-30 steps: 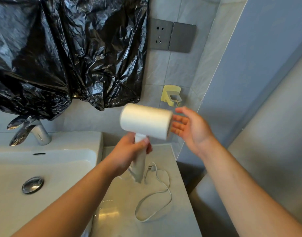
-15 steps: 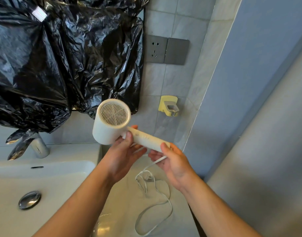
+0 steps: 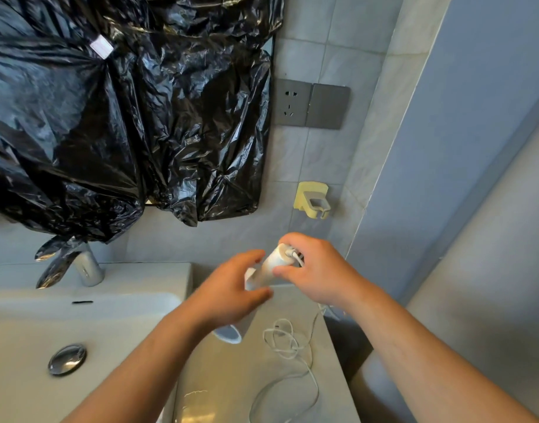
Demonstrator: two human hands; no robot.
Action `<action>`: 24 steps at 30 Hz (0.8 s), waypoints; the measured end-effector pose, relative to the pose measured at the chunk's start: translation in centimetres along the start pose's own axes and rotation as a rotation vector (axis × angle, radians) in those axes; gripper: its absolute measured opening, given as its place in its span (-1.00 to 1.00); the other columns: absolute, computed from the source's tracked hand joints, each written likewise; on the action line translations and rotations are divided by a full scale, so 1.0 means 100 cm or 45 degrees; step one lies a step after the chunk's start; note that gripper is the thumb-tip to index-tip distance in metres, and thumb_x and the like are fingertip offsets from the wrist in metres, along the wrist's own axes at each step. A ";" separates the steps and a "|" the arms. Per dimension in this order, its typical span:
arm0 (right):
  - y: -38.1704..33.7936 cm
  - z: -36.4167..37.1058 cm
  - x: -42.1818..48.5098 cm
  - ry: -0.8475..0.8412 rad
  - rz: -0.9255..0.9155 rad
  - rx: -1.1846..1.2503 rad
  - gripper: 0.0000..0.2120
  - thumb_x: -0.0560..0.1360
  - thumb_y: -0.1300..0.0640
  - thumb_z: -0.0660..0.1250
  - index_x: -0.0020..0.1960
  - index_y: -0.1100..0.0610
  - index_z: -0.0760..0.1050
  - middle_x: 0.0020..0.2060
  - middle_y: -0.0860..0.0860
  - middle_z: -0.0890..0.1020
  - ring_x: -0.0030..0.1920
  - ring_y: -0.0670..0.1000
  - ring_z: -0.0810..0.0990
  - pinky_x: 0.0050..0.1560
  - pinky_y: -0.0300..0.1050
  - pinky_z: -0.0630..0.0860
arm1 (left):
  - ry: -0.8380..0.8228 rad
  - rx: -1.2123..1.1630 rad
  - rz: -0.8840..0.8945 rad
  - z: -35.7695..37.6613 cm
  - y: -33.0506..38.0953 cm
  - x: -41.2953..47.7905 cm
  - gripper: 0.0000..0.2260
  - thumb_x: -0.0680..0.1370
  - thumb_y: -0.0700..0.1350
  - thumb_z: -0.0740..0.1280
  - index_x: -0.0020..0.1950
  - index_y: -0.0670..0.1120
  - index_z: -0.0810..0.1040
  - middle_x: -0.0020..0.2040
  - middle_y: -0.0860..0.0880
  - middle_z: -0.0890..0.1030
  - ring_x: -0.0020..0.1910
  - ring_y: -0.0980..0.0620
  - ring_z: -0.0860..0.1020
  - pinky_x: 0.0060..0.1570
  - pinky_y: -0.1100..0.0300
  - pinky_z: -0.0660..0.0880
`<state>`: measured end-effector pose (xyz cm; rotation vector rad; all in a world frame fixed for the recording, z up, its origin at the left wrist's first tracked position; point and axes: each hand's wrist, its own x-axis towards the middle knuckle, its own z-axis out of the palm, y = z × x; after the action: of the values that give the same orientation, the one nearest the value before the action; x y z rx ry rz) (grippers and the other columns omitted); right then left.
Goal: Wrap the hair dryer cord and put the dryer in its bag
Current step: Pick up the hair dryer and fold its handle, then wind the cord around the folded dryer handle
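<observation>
The white hair dryer [image 3: 269,265] is held above the counter with its handle end pointing up and away and its barrel [image 3: 231,332] down below my left wrist. My right hand [image 3: 315,270] grips the handle's tip where the cord comes out. Beside the handle, my left hand [image 3: 231,288] is blurred, fingers curved around it; whether it grips is unclear. The white cord [image 3: 288,346] hangs from the handle and lies in loose loops on the counter. No dryer bag is visible.
A white sink [image 3: 48,331] with a chrome drain [image 3: 67,359] and a wrapped tap [image 3: 85,267] is at the left. Black plastic sheeting [image 3: 125,117] covers the wall above. A wall socket [image 3: 311,106] and a yellow wall holder [image 3: 312,199] are ahead. The grey counter [image 3: 231,386] ends at the right.
The dryer has turned so the handle points up and the barrel down. My right hand moved up to the handle's cord end; my left hand slid along the handle.
</observation>
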<state>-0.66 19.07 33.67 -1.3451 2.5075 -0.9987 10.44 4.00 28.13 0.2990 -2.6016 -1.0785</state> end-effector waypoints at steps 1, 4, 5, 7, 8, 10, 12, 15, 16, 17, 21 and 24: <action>-0.002 0.000 0.000 -0.001 -0.002 0.032 -0.78 0.39 0.07 0.47 -0.02 -0.05 0.49 -0.21 -0.09 0.59 -0.24 -0.13 0.52 -0.26 -0.36 0.41 | -0.066 -0.107 0.019 0.005 0.002 -0.001 -0.58 0.43 0.05 0.40 0.29 0.15 0.47 0.18 0.11 0.60 0.15 0.13 0.56 0.13 0.13 0.49; -0.003 0.003 0.000 0.009 0.058 0.221 -0.69 0.35 0.12 0.51 0.02 -0.08 0.50 -0.18 -0.11 0.60 -0.20 -0.17 0.56 -0.20 -0.38 0.46 | -0.004 -0.279 0.051 0.013 0.000 0.001 -0.71 0.49 0.00 0.36 0.20 0.21 0.45 0.08 0.13 0.61 0.02 0.17 0.57 0.02 0.16 0.51; -0.003 0.003 0.001 0.018 0.088 0.321 -0.64 0.35 0.13 0.51 0.07 -0.10 0.49 -0.14 -0.10 0.62 -0.16 -0.15 0.58 -0.11 -0.32 0.50 | 0.027 -0.302 0.057 0.013 -0.001 0.001 -0.71 0.49 0.01 0.34 0.19 0.20 0.45 0.07 0.13 0.61 0.02 0.17 0.57 0.03 0.17 0.50; -0.001 0.000 0.001 0.039 0.134 0.453 -0.60 0.37 0.13 0.50 0.14 -0.10 0.47 -0.08 -0.07 0.66 -0.13 -0.11 0.62 0.01 -0.14 0.56 | 0.081 -0.322 0.064 0.014 -0.007 -0.001 -0.71 0.48 0.00 0.34 0.18 0.21 0.45 0.05 0.11 0.62 0.00 0.14 0.56 0.01 0.18 0.48; 0.000 -0.002 0.001 0.049 0.138 0.442 -0.64 0.39 0.14 0.48 0.13 -0.06 0.49 -0.08 -0.07 0.66 -0.19 -0.13 0.61 -0.02 -0.11 0.57 | 0.114 -0.317 0.062 0.015 -0.011 -0.001 -0.71 0.47 0.00 0.35 0.17 0.20 0.46 0.02 0.09 0.62 -0.02 0.13 0.56 -0.01 0.16 0.48; 0.000 -0.005 0.000 0.037 0.127 0.421 -0.74 0.44 0.20 0.44 0.11 0.03 0.54 -0.14 -0.05 0.64 -0.35 -0.19 0.55 -0.24 -0.18 0.53 | 0.182 -0.309 0.047 0.018 -0.015 -0.002 -0.72 0.46 0.00 0.35 0.16 0.17 0.47 -0.03 0.07 0.61 -0.08 0.14 0.54 -0.07 0.16 0.48; -0.002 -0.002 -0.001 0.017 0.126 0.577 -0.80 0.46 0.27 0.41 0.06 0.09 0.54 -0.25 0.03 0.58 -0.45 -0.12 0.51 -0.45 -0.20 0.47 | 0.240 -0.370 0.037 0.021 -0.015 -0.002 -0.75 0.45 0.01 0.35 0.11 0.20 0.47 -0.08 0.09 0.59 -0.15 0.22 0.51 -0.14 0.28 0.44; -0.002 0.007 -0.004 0.042 0.149 0.754 -0.90 0.47 0.27 0.41 -0.08 0.10 0.55 -0.32 0.08 0.54 -0.46 -0.05 0.50 -0.52 -0.15 0.45 | 0.317 -0.641 -0.064 0.021 -0.013 -0.002 -0.80 0.44 0.03 0.35 0.05 0.09 0.51 -0.12 0.03 0.59 -0.17 0.20 0.51 -0.11 0.21 0.46; 0.000 0.011 -0.006 0.031 0.159 0.755 -0.92 0.48 0.25 0.40 -0.09 0.10 0.55 -0.31 0.08 0.55 -0.45 -0.05 0.50 -0.52 -0.14 0.44 | 0.330 -0.794 -0.108 0.019 -0.012 -0.002 -0.77 0.44 0.02 0.35 0.06 0.00 0.53 -0.11 -0.03 0.62 -0.13 0.14 0.54 -0.08 0.14 0.48; 0.001 0.014 -0.007 0.012 0.165 0.757 -0.94 0.49 0.24 0.39 -0.09 0.11 0.55 -0.30 0.09 0.55 -0.44 -0.05 0.51 -0.52 -0.15 0.43 | 0.330 -0.969 -0.147 0.018 -0.011 -0.001 -0.72 0.45 0.00 0.35 0.10 -0.09 0.52 -0.08 -0.07 0.64 -0.09 0.07 0.57 -0.05 0.09 0.49; 0.007 0.026 -0.011 -0.008 0.220 0.713 -0.91 0.50 0.22 0.38 -0.09 0.04 0.53 -0.25 -0.02 0.53 -0.45 -0.11 0.48 -0.54 -0.28 0.38 | 0.270 -1.422 -0.145 0.013 -0.005 0.000 -0.73 0.48 -0.09 0.30 0.13 -0.18 0.49 0.00 -0.17 0.61 0.00 -0.08 0.56 0.02 -0.02 0.46; 0.012 0.034 -0.013 -0.049 0.206 0.485 -0.94 0.49 0.08 0.39 -0.07 -0.04 0.54 -0.20 -0.12 0.59 -0.42 -0.26 0.48 -0.41 -0.37 0.36 | 0.266 -1.524 -0.124 0.010 0.001 0.000 -0.81 0.47 -0.10 0.30 0.04 -0.13 0.51 0.01 -0.24 0.57 -0.09 -0.10 0.55 -0.02 -0.03 0.46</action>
<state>0.60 18.84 30.09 -1.0217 2.2059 -1.3134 10.06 4.74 27.51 0.2096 -1.3913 -2.2126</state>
